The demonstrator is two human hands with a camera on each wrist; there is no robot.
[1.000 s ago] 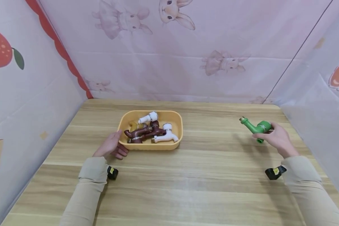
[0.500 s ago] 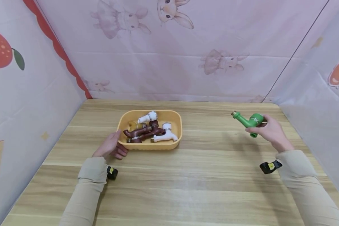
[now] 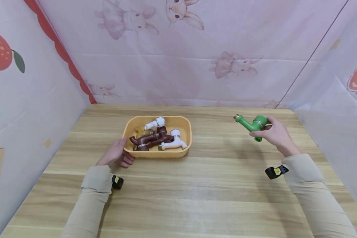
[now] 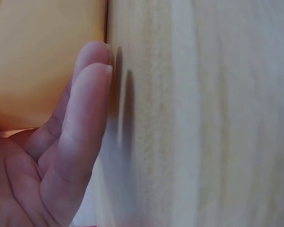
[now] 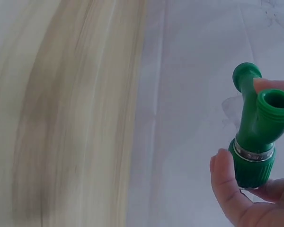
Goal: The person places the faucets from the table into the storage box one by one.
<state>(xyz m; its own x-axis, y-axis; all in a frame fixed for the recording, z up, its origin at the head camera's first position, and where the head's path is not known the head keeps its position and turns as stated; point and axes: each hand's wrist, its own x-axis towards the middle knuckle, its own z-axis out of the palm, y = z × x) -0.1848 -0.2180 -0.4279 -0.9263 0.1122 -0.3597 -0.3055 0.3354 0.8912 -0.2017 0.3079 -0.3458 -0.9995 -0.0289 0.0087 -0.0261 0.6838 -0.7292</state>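
Right hand (image 3: pixel 275 134), right of frame centre, has thumb & fingers wrapped round a green tap (image 3: pixel 251 123) held above the wooden table (image 3: pixel 196 185) (spout end points left, twd the tray). Left hand (image 3: pixel 116 155), lower left, rests loosely curled against the yellow tray (image 3: pixel 185 150) edge, gripping nothing. Tray holds brown taps (image 3: pixel 150 138) & white taps (image 3: pixel 174 141).

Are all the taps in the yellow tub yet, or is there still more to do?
Nearly. Brown and white plastic taps already lie in the yellow plastic tub. The right hand holds the green plastic tap in its grip, up above the wooden table and well right of the tub, so that one is not in yet. The left hand rests against the tub's near left corner.
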